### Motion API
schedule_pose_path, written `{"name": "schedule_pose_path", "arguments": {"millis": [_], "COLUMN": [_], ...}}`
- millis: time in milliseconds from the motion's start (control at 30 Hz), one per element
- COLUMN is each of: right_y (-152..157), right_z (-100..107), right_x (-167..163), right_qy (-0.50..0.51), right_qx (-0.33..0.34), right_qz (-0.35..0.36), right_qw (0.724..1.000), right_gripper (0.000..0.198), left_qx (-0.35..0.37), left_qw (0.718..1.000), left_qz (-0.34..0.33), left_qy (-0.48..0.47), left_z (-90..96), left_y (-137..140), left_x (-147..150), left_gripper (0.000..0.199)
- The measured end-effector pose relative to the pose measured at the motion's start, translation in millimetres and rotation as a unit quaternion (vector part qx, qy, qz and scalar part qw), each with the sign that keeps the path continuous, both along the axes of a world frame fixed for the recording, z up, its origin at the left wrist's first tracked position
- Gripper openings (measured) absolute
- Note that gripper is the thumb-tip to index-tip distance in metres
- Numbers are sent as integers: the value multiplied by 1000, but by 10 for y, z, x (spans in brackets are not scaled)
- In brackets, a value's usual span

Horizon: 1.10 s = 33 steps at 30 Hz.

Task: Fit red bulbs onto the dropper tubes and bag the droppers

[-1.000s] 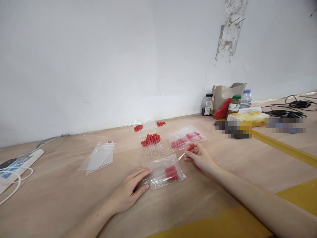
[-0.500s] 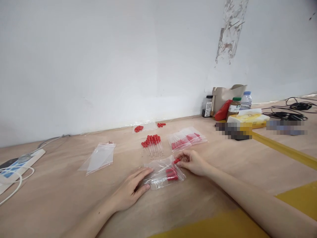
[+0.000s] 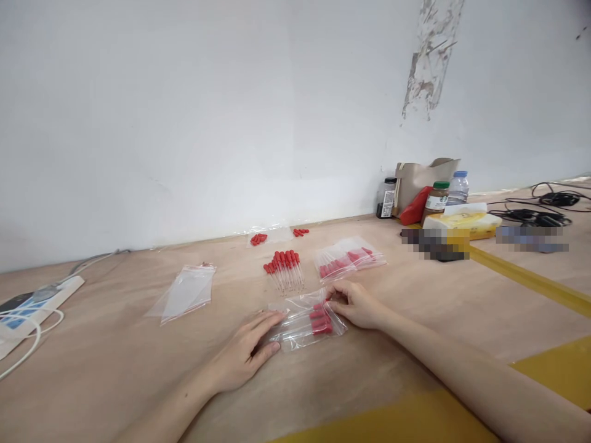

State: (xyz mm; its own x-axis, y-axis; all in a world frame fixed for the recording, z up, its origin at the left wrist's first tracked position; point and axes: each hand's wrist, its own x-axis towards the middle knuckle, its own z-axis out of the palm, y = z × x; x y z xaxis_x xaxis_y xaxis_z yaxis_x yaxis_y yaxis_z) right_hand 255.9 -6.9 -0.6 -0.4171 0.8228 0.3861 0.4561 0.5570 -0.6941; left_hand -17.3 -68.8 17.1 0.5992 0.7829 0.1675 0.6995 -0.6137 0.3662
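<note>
A clear zip bag [image 3: 295, 339] lies flat in front of me, with several red-bulbed glass droppers [image 3: 322, 321] inside, bulbs to the right. My left hand [image 3: 252, 344] is open, fingers stretched, resting at the bag's left end. At the bag's open right end, my right hand [image 3: 351, 303] pinches the bulb end of the uppermost dropper, most of which is within the bag; the fingertips partly hide it. Just behind the bag lies a row of loose droppers [image 3: 287, 263], red bulbs pointing away. Filled zip bags [image 3: 346, 259] of droppers overlap to the right of that row.
Flat zip bags [image 3: 188, 294] lie at left, near a power strip [image 3: 41, 314] with white cables. Red bulbs [image 3: 258, 240] sit by the wall. At back right stand a jar [image 3: 438, 200], bottles, a bag [image 3: 420, 184] and a tissue pack [image 3: 462, 224]; black cables [image 3: 535, 216] lie beyond.
My right hand has moved the dropper leftward, deeper into the bag, so its red bulb now lies mostly inside above the others. My left hand has stayed put.
</note>
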Motion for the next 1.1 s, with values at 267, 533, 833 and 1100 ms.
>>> {"name": "schedule_pose_path", "arguments": {"millis": [267,533,833,1100], "right_y": [54,108,813,1169], "right_z": [-51,107,301,268], "right_x": [-25,26,-653,-914], "right_qy": [-64,-26,-24,-19], "right_qx": [35,47,-124,-279], "right_qz": [36,-119,-226,-212], "right_qw": [997,991,966,936], "right_gripper": [23,21,31,16], "left_qx": [-1,4,23,34], "left_qw": [1000,1000,999,998], "left_qz": [-3,-7,-27,-34], "left_qy": [7,4,3,35], "left_z": [-9,-26,-58,-65], "left_y": [6,17,10,9], "left_x": [-11,-10,-7,-23], "left_gripper": [40,35,35,38]}}
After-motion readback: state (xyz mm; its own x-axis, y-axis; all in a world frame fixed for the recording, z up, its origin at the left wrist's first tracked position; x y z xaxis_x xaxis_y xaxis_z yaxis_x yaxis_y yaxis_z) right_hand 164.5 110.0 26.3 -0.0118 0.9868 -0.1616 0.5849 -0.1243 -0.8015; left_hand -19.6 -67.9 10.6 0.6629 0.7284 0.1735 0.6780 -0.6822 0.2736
